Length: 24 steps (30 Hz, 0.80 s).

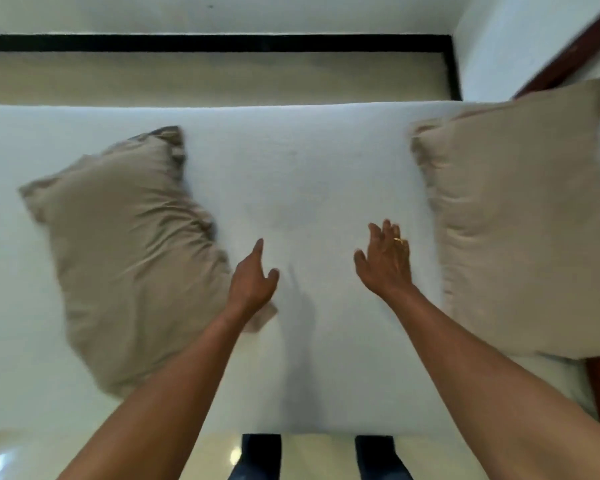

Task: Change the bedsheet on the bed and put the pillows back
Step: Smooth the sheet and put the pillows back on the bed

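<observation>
**A:** Closest in, the left forearm (153, 410) and the right forearm (482, 375) reach out over the white bed (291, 168). What sits beside the fingers?

**B:** Left of the left hand (253, 282) is the left pillow (129, 254), tan and blurred, with one corner under that wrist. Those fingers are loose and extended, holding nothing.

**A:** And the other hand?

**B:** The right hand (385, 261) has its fingers splayed, gripping nothing, with a ring (399, 240) on one. Just right of them, and apart from them, is the right pillow (520, 220).
</observation>
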Motion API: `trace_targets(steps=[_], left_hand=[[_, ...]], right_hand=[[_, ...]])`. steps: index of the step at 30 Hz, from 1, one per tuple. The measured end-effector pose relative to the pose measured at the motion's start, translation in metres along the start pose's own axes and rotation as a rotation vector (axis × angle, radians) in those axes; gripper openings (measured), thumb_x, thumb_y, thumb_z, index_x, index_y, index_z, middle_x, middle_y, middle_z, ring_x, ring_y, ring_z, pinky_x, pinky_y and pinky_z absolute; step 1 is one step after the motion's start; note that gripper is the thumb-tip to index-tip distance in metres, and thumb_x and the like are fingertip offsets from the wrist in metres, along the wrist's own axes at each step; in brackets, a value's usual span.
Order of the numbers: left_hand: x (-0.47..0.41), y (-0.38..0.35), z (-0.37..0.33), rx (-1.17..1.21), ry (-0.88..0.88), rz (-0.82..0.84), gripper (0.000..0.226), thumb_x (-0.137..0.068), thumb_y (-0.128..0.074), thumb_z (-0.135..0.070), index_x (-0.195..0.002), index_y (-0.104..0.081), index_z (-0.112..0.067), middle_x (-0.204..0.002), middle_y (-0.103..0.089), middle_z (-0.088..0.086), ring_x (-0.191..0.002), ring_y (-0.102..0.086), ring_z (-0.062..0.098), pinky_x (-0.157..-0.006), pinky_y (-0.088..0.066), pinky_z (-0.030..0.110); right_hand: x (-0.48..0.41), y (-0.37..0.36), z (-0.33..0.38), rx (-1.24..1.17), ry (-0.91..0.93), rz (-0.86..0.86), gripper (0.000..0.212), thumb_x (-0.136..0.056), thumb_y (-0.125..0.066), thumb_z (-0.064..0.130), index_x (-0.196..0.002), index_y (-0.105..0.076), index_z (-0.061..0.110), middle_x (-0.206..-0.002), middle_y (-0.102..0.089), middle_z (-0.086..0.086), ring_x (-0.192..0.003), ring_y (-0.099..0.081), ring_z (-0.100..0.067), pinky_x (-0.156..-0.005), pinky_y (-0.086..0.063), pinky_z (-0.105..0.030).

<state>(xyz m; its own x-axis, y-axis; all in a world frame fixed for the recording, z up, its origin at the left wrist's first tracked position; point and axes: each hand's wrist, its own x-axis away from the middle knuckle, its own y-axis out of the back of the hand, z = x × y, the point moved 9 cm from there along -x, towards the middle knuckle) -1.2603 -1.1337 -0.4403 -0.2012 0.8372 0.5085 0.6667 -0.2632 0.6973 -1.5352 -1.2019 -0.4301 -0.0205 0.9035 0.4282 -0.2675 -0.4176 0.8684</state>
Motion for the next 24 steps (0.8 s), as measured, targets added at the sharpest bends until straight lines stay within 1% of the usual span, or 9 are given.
trace_targets(steps=[2,6,12,14,17,19,20,22,24], left_hand=[[0.004,0.042,0.035,0.006,-0.007,-0.044,0.074,-0.095,-0.062,-0.025,-0.159,-0.028,-0.012,-0.15,-0.049,0.018,-0.134,-0.05,0.036,-0.111,-0.036,0.037],[0.005,0.118,0.129,-0.049,0.084,-0.108,0.072,-0.091,-0.052,-0.041,-0.154,-0.038,-0.011,-0.147,-0.052,0.02,-0.134,-0.05,0.037,-0.111,-0.038,0.041],[-0.007,0.198,0.308,0.136,0.428,-0.259,0.058,-0.091,-0.063,-0.033,-0.141,-0.045,-0.011,-0.14,-0.056,0.019,-0.128,-0.054,0.039,-0.105,-0.045,0.045],[-0.006,0.207,0.363,0.22,0.539,-0.289,0.072,-0.089,-0.066,-0.039,-0.148,-0.034,-0.011,-0.147,-0.049,0.018,-0.133,-0.049,0.039,-0.108,-0.043,0.047],[-0.004,0.196,0.419,0.649,0.677,-0.233,0.106,-0.079,-0.072,-0.061,-0.158,-0.021,-0.013,-0.159,-0.037,0.01,-0.141,-0.041,0.034,-0.114,-0.038,0.048],[-0.003,0.186,0.437,0.954,0.723,-0.184,0.127,-0.055,-0.077,-0.084,-0.155,-0.032,-0.02,-0.154,-0.046,0.003,-0.135,-0.049,0.029,-0.108,-0.042,0.049],[-0.003,0.184,0.439,1.044,0.73,-0.169,0.128,-0.045,-0.076,-0.09,-0.149,-0.042,-0.023,-0.146,-0.055,-0.001,-0.128,-0.055,0.025,-0.103,-0.045,0.047],[-0.001,0.189,0.428,1.147,0.705,-0.175,0.11,-0.048,-0.076,-0.089,-0.136,-0.058,-0.026,-0.13,-0.066,-0.006,-0.116,-0.062,0.02,-0.097,-0.049,0.043],[0.003,0.201,0.401,1.204,0.649,-0.209,0.08,-0.062,-0.078,-0.072,-0.124,-0.068,-0.022,-0.117,-0.073,-0.001,-0.106,-0.069,0.021,-0.093,-0.054,0.041]], right_hand=[[-0.001,-0.018,0.052,0.005,0.041,0.016,0.068,-0.103,-0.049,0.034,-0.159,-0.021,0.008,-0.167,-0.015,-0.02,-0.156,-0.005,-0.038,-0.126,-0.009,-0.053],[-0.003,-0.054,0.164,-0.008,0.152,0.05,0.064,-0.102,-0.051,0.034,-0.155,-0.029,0.007,-0.161,-0.031,-0.017,-0.155,-0.013,-0.038,-0.124,-0.017,-0.052],[-0.025,-0.136,0.322,-0.171,0.202,0.285,0.06,-0.098,-0.058,0.039,-0.149,-0.042,0.011,-0.145,-0.054,-0.017,-0.134,-0.049,-0.035,-0.109,-0.043,-0.044],[-0.034,-0.165,0.362,-0.303,0.166,0.347,0.067,-0.097,-0.06,0.047,-0.15,-0.041,0.011,-0.15,-0.051,-0.014,-0.136,-0.049,-0.033,-0.11,-0.043,-0.04],[-0.044,-0.191,0.392,-0.526,0.003,0.368,0.106,-0.083,-0.07,0.067,-0.158,-0.024,0.009,-0.162,-0.036,-0.013,-0.146,-0.039,-0.033,-0.118,-0.035,-0.04],[-0.05,-0.193,0.394,-0.595,-0.106,0.327,0.116,-0.072,-0.074,0.074,-0.156,-0.029,0.009,-0.157,-0.042,-0.012,-0.141,-0.045,-0.033,-0.117,-0.038,-0.044],[-0.053,-0.188,0.394,-0.637,-0.13,0.306,0.108,-0.069,-0.077,0.073,-0.15,-0.042,0.01,-0.149,-0.053,-0.01,-0.133,-0.053,-0.031,-0.113,-0.044,-0.044],[-0.055,-0.171,0.4,-0.776,-0.099,0.249,0.072,-0.067,-0.081,0.063,-0.119,-0.068,0.015,-0.117,-0.071,-0.002,-0.109,-0.067,-0.024,-0.096,-0.055,-0.04],[-0.051,-0.142,0.399,-0.86,-0.051,0.137,0.035,-0.069,-0.083,0.05,-0.079,-0.067,0.02,-0.084,-0.07,0.004,-0.085,-0.068,-0.02,-0.075,-0.055,-0.036]])
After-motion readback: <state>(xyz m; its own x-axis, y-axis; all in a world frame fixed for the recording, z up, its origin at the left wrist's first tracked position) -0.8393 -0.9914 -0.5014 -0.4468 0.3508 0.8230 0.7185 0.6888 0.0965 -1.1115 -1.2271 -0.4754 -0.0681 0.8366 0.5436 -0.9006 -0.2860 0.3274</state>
